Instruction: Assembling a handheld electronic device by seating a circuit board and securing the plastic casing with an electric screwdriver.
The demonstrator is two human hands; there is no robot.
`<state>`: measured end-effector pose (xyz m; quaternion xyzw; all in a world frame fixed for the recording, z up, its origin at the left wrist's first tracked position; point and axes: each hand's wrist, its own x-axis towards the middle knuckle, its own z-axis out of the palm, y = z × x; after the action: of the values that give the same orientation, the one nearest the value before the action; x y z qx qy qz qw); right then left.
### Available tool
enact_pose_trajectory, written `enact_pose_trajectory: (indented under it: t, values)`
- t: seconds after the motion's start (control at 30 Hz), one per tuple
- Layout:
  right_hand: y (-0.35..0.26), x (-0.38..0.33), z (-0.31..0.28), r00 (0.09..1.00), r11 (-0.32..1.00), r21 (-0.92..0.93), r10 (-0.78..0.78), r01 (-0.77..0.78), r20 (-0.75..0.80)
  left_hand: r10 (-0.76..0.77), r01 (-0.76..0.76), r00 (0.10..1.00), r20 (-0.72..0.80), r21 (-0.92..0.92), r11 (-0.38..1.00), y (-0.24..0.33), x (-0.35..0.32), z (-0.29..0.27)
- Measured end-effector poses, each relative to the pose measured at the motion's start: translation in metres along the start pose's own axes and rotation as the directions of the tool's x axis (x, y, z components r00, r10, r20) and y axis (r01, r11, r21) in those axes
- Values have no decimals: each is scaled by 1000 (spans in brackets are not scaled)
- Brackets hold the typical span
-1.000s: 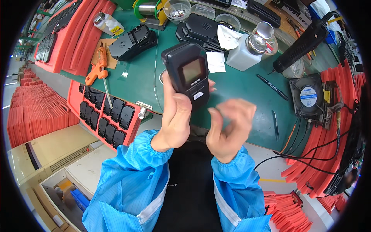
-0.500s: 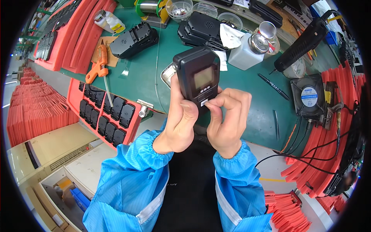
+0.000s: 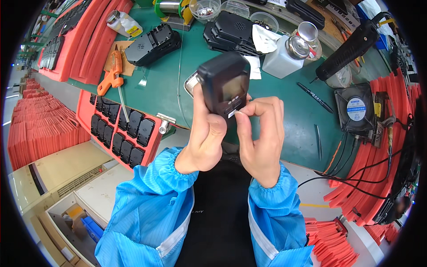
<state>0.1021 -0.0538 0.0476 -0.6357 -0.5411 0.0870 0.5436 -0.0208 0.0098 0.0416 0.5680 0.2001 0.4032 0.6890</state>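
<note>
Two hands [image 3: 235,133] around black device [image 3: 224,84]

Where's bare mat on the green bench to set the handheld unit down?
Free: green mat between the black marker pen and the hands; also a strip between the orange-handled screwdriver and the thin wire. Crowded: the far edge, with black housings, white dispenser bottle and clear cups. The red foam tray is full.

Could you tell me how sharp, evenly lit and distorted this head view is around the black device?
Head view: the black handheld device and both hands are sharp and evenly lit; its screen carries only faint glare; fisheye bends the green bench edge; the corners are black; the metal dispenser cap shows bright highlights.
</note>
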Motion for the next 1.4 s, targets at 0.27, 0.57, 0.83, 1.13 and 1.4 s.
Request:
enact_pose_trajectory:
  t: [0.27,0.57,0.83,1.13,1.4]
  values:
    - [-18,9,-23,893,890,192,355,-413,277,31,-17,998,-58,226,974,-1,1,3]
    - [11,8,-27,953,951,-66,-297,301,69,-176,175,984,-16,-21,984,17,6,-1]
    - [14,5,-20,914,904,-143,-390,403,112,-301,306,950,86,-54,951,20,1,-4]
    - [6,-8,-10,1000,991,130,-16,13,23,-177,177,984,-12,2,984,11,1,1]
    - [13,12,-29,895,883,-146,-433,445,108,-208,209,978,21,-87,974,19,2,4]
